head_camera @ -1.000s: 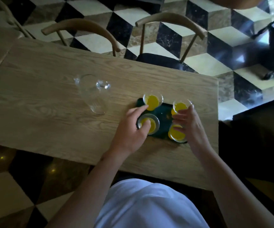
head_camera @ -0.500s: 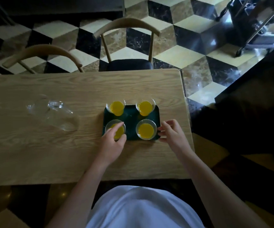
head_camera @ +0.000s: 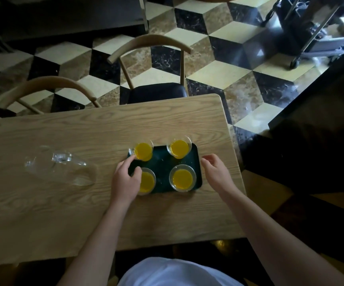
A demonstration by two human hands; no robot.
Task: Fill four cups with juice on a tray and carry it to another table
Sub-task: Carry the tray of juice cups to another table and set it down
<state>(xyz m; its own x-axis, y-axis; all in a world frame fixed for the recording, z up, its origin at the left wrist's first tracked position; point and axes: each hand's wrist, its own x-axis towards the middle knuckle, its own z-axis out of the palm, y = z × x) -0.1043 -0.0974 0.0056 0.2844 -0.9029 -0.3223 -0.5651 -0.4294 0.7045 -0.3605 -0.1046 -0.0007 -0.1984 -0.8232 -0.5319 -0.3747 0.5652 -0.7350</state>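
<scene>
A dark green tray [head_camera: 162,162] lies on the wooden table [head_camera: 63,213] near its right end. Several clear cups of orange juice stand on it: far-left [head_camera: 143,150], far-right [head_camera: 179,148], near-left [head_camera: 147,181] and near-right [head_camera: 182,178]. My left hand [head_camera: 125,180] is at the tray's left edge. Its index finger reaches the rim by the far-left cup and its thumb lies over the near-left cup. My right hand [head_camera: 215,172] hovers with spread fingers just beside the tray's right edge, with nothing in it.
An empty clear glass jug [head_camera: 61,168] lies on its side to the left of the tray. Two wooden chairs [head_camera: 150,44] [head_camera: 49,85] stand at the table's far side. A wheeled cart [head_camera: 315,27] is at the top right, and dark furniture [head_camera: 311,131] stands close to the table's right end.
My left hand's index finger has stretched from the near-left cup toward the tray's left rim. My right hand has shifted a little along the tray's right edge. The tray has stayed on the table.
</scene>
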